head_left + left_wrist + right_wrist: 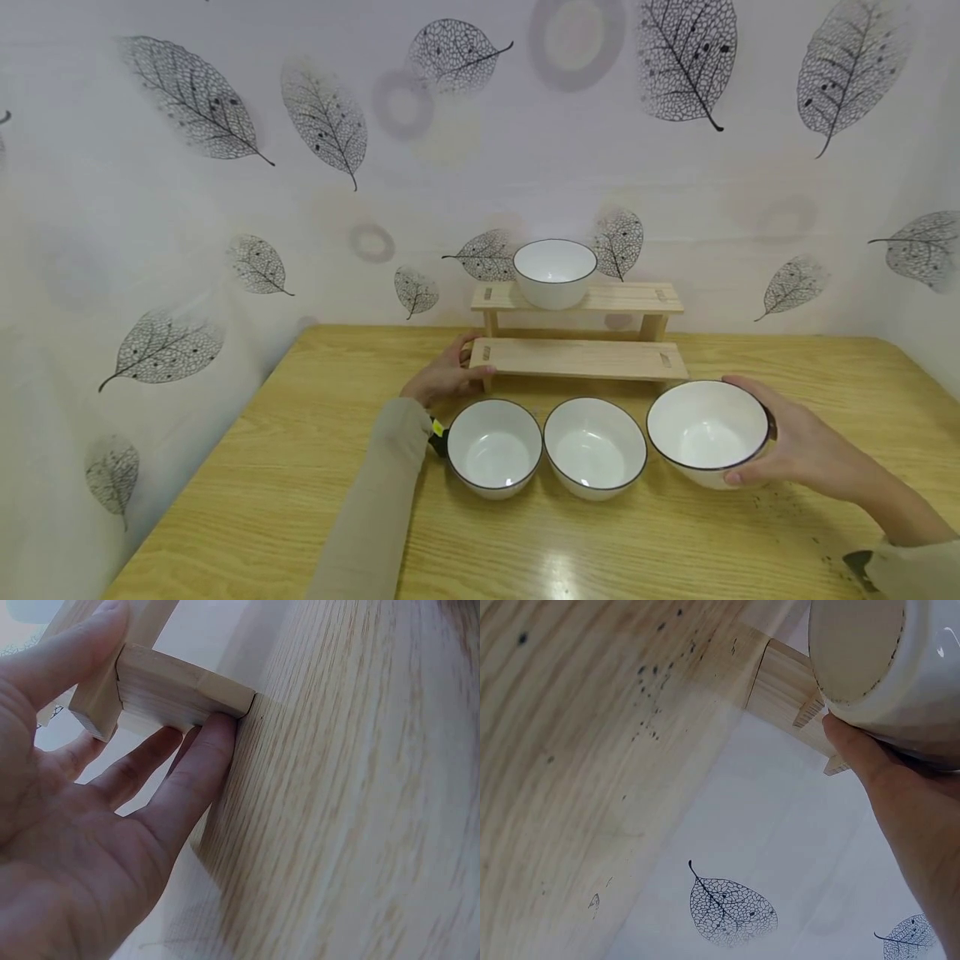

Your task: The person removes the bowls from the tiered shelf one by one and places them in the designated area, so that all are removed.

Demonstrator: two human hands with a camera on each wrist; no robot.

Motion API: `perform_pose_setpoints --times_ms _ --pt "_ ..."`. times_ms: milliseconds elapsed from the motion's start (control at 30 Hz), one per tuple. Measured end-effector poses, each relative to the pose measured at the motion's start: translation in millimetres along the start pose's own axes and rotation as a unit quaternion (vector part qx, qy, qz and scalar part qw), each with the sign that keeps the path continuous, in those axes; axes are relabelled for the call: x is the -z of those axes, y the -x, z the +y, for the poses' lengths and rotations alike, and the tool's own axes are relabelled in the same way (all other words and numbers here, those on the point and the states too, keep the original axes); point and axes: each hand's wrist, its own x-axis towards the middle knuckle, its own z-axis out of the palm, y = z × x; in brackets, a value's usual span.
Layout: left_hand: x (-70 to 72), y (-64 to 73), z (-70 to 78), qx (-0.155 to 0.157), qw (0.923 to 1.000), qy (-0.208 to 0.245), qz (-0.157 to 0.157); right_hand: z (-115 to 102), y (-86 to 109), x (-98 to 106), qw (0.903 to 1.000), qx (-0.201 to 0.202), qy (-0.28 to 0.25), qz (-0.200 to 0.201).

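Leaf-print wall covering [465, 175] takes up the whole back, with a bunch of leaves chopped off at the frame edges. Then there's the wood-grain table [300, 467], its near edge out of shot. Toward the back of it sits a two-tier wooden stand [581, 357], its left front leg partly behind fingers. Next size down, white bowls with dark rims: the right bowl [707, 423] is held up off the table, underside showing in the right wrist view but cut off there, the middle bowl [595, 443] and left bowl [494, 444] sit side by side in front of the stand, and the upper bowl [555, 271] is on the top shelf. The right hand [806, 442] has that right bowl by its side, most fingers hidden behind it. The left hand [448, 372] grips the stand's left end, thumb on the lower shelf, fingers at the leg. Tiniest bit: a yellow patch [438, 427] by the left cuff, too small to make out
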Motion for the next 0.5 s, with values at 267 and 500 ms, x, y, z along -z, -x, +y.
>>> perform_pose_setpoints --times_ms 267,500 --pt "-0.2 0.1 0.7 0.0 1.0 0.0 0.002 5.9 1.6 -1.9 0.9995 -0.002 -0.006 -0.031" --pt "-1.3 -1.2 0.2 -0.001 1.0 -0.004 0.002 22.7 7.5 0.5 0.9933 0.032 -0.08 -0.078"
